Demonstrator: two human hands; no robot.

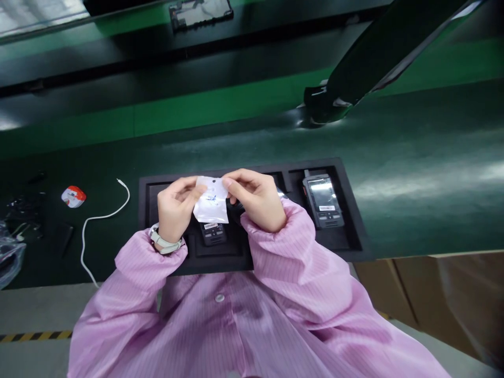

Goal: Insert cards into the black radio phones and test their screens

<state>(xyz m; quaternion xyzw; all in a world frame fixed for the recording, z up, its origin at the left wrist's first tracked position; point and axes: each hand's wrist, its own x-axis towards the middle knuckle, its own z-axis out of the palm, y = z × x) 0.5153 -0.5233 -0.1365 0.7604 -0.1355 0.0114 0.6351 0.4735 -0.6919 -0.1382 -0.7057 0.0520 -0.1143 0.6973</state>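
A small white plastic bag [211,202] with blue marks hangs between my two hands, above a black tray [356,231]. My left hand [176,207] pinches its upper left edge; a pale-strapped watch is on that wrist. At the upper right corner, my right hand [258,199] grips the bag between thumb and fingers. Below the bag, a black handheld device [213,235] lies in the tray, its upper part hidden. Another handheld device [323,200] with a screen and keys rests in the tray's right compartment.
A white cable [105,216] curves left of the tray, near a red and white object [73,197]. Dark small parts and a clear bag [11,254] lie far left. A black post [334,100] stands behind. A dark frame-like part [200,14] sits at the top.
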